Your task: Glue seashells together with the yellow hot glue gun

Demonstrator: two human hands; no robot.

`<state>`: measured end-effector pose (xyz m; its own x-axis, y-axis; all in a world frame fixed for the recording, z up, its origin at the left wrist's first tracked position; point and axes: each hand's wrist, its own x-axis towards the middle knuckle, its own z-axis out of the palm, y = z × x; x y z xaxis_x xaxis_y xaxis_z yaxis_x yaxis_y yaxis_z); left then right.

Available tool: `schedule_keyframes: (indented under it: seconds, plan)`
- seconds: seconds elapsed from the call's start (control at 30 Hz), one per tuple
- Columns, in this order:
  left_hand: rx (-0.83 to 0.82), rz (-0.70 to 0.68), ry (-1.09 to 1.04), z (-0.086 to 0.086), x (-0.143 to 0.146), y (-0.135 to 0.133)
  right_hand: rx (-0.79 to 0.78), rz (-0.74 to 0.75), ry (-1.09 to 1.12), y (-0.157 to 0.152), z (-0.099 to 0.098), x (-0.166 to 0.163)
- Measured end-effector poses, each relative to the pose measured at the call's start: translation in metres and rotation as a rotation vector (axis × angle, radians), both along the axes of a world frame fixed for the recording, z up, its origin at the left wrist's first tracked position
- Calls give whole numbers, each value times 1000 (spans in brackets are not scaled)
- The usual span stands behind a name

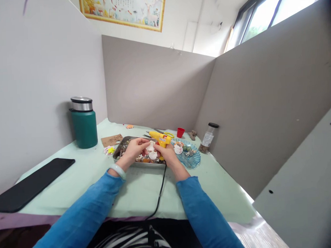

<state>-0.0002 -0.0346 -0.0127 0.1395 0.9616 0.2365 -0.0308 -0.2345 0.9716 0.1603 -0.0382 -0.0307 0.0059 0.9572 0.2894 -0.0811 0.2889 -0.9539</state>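
My right hand (166, 154) is closed round a yellow glue gun (160, 138), whose nozzle points left over a metal tray (117, 151) of shells. My left hand (135, 148) pinches a white shell (150, 147) right at the gun's tip, above the tray. Both hands meet over the tray's right half. The gun's black cord (160, 189) runs back towards me across the pale green tablecloth. A jade bangle (118, 171) sits on my left wrist, and both arms wear blue sleeves.
A blue glass dish (192, 159) with shells lies right of the tray. Behind are a red cup (180, 132), scissors (166, 133) and a clear jar (208, 137). At the left stand a green flask (84, 123), a brown card (111, 140) and a black pad (29, 185). Grey partitions enclose the table.
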Motion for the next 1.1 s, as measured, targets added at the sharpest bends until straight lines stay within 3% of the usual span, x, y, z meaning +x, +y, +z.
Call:
schedule_keyframes:
  seconds: [0.4, 0.6, 0.8, 1.1]
  plan:
    - [-17, -79, 21, 0, 0, -3, 34, -88, -18, 1, 1, -2]
    - [-43, -32, -25, 0, -1, -4, 23, -31, -51, 2, -1, -2]
    - [-13, -13, -17, -1, 0, -3, -29, -67, 22, -1, 3, -5]
    - [-43, -19, -12, -4, -8, 3, 31, -69, -77, 8, -7, -2]
